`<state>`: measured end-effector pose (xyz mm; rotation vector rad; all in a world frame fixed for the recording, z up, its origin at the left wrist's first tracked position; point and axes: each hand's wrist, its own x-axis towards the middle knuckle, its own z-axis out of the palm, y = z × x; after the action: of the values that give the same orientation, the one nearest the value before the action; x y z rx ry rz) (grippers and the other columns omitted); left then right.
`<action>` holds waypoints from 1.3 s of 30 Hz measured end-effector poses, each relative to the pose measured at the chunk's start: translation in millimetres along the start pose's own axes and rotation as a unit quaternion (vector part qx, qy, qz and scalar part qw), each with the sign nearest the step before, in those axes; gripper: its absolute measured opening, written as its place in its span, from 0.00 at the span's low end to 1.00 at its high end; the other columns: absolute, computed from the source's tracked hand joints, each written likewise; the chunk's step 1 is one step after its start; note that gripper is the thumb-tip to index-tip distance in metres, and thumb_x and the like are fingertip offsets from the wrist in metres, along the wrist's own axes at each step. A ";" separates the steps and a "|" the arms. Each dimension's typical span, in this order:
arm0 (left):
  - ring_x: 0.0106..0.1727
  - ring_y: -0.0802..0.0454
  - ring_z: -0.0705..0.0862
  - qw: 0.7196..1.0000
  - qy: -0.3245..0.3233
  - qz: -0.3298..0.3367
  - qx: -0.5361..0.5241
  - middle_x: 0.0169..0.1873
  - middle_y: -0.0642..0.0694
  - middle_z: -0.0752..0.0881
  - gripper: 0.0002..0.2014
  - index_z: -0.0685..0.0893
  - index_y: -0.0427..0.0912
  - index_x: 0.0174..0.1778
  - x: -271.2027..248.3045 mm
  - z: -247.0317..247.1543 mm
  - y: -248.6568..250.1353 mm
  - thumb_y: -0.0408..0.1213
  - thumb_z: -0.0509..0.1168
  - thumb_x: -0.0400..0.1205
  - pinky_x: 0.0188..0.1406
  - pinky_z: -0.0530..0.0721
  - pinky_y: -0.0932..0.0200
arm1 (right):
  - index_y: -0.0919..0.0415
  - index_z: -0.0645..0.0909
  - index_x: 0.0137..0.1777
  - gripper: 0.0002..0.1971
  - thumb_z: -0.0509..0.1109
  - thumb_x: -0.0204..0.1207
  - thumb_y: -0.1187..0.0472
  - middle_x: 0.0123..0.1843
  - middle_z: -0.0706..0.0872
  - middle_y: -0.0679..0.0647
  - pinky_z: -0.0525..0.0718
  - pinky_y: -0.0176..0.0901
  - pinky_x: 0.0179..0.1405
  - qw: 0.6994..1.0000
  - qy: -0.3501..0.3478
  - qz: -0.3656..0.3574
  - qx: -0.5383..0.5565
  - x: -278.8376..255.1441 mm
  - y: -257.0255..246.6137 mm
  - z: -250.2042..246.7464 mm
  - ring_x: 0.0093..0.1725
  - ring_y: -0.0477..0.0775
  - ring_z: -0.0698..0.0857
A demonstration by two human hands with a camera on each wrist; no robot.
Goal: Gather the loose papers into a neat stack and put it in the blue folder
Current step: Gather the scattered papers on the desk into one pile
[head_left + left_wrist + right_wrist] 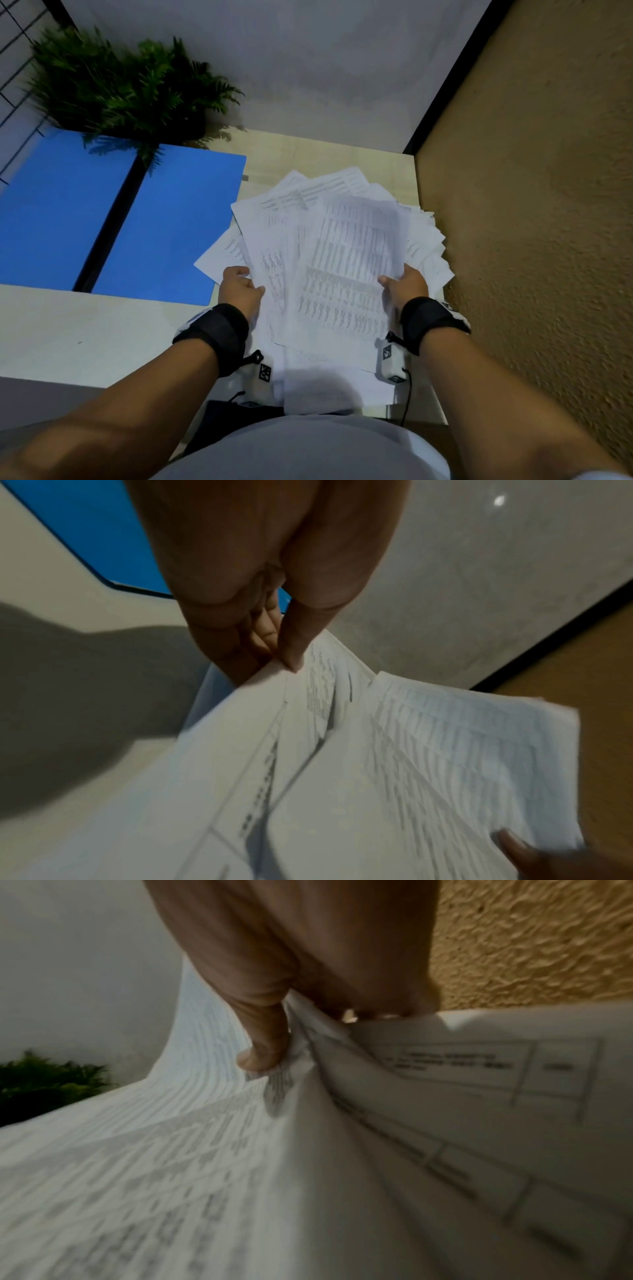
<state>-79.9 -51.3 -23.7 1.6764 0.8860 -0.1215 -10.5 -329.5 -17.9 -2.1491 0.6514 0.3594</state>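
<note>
- The loose papers (pixel 342 260) fill the centre of the head view as an untidy fan of printed sheets, edges splayed toward the upper right, held over the pale desk (pixel 85 325).
- The left hand (pixel 239 289) grips the fan's left edge at centre frame; in the left wrist view the thumb lies on top of the sheets and the fingers (pixel 263 631) curl beneath, pinching the paper.
- The right hand (pixel 406 284) grips the right edge, thumb pressed on the top sheet; the right wrist view shows the thumb on top and the paper bunched against the palm, with the other fingers hidden under the sheets.
- The blue folder (pixel 113 219) lies open and flat at the left of the frame, both flaps spread, just beside the papers' left corner.
- A green fern plant (pixel 120 85) stands in the upper left, its fronds overhanging the folder's top edge.
- A textured tan wall (pixel 531 205) runs down the right side, close to the papers.
- Black wrist straps (pixel 214 334) wrap both forearms in the lower half.
</note>
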 end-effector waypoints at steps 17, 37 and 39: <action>0.39 0.44 0.78 0.996 -0.005 0.005 0.084 0.36 0.46 0.80 0.06 0.76 0.41 0.46 8.7 -13.2 5.7 0.30 0.55 0.86 0.35 0.79 0.64 | 0.62 0.75 0.65 0.22 0.63 0.76 0.82 0.52 0.82 0.57 0.84 0.31 0.40 0.968 -0.167 -0.054 0.180 -43.5 -21.3 32.0 0.49 0.56 0.82; 0.58 0.45 0.78 0.980 -0.160 -0.007 0.120 0.65 0.37 0.82 0.26 0.74 0.36 0.74 4.0 -18.5 4.8 0.22 0.68 0.79 0.57 0.75 0.55 | 0.61 0.69 0.76 0.38 0.80 0.69 0.50 0.71 0.77 0.58 0.77 0.51 0.68 0.970 0.102 0.139 0.172 -11.4 10.5 3.8 0.69 0.60 0.77; 0.59 0.47 0.76 0.976 -0.178 -0.012 0.122 0.68 0.37 0.81 0.27 0.73 0.36 0.76 3.2 -21.1 4.3 0.20 0.66 0.80 0.59 0.74 0.55 | 0.62 0.74 0.72 0.28 0.78 0.74 0.59 0.67 0.82 0.55 0.82 0.42 0.55 0.954 0.012 0.110 0.279 -14.2 6.3 5.8 0.59 0.55 0.83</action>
<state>-82.8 -31.5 -15.2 1.7963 0.6381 -0.5492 -26.0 -323.5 -18.8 -1.5476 0.8903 0.2309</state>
